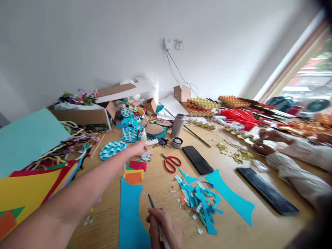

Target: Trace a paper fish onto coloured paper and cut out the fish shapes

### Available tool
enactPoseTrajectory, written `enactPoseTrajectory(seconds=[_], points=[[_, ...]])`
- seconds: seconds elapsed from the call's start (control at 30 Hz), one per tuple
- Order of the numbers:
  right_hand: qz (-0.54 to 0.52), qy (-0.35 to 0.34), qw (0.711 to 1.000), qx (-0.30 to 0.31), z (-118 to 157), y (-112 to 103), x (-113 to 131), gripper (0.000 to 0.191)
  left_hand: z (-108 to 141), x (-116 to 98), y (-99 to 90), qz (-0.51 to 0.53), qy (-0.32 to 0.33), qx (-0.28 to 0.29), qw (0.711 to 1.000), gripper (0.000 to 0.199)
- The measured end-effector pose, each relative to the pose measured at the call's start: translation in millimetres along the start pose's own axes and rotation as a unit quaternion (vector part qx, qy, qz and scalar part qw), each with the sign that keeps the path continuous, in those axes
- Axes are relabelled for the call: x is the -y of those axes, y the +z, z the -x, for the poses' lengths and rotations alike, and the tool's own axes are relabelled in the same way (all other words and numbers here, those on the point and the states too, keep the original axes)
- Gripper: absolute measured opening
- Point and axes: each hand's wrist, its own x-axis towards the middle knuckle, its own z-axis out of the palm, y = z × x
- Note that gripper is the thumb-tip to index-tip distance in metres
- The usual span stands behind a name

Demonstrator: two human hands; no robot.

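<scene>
My left hand [138, 148] reaches across the table with its fingers curled together, beside small grey-white paper cutouts [146, 156]. Whatever its fingertips may hold is hidden. In front of my body, my right hand [166, 226] is closed around a slim dark pencil [152, 204], its tip pointing up and away. A blue paper sheet [131, 211] with a curved cut edge lies just left of that hand. Small red paper [138, 165] and orange paper [133, 177] pieces rest beyond the sheet. Red-handled scissors [171, 163] lie further off, with both hands apart from them.
Blue scraps [199, 200] and a phone [197, 159] lie to the right. A steel flask [177, 126] stands behind a tape roll [177, 142]. Coloured sheets [33, 186] fill the left. At right, another person's hands [269, 140] work near a dark slab [267, 190].
</scene>
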Motion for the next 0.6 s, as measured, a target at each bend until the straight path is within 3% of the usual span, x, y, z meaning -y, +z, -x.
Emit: enactPoseTrajectory(seconds=[0.1,0.2,0.4,0.5,0.6], points=[[0.029,0.001,0.999,0.04,-5,-5,5,0.017,-2,4,-4.5,-0.035,0.002,-0.027,0.999,0.034],[0.064,0.01,0.994,0.084,-9,-10,8,0.02,19,8,-10.7,-0.051,0.017,-0.028,0.998,0.04],[0.125,-0.007,0.976,0.178,-23,-26,9,0.032,120,1,-17.0,-0.049,0.075,-0.013,0.996,0.047],[0.218,-0.041,0.944,0.244,-32,-37,3,0.04,179,12,7.3,-0.055,0.077,-0.022,0.995,0.045],[0.324,-0.087,0.896,0.29,-39,-46,-9,0.038,224,36,55.0,-0.058,0.09,-0.069,0.992,0.04]])
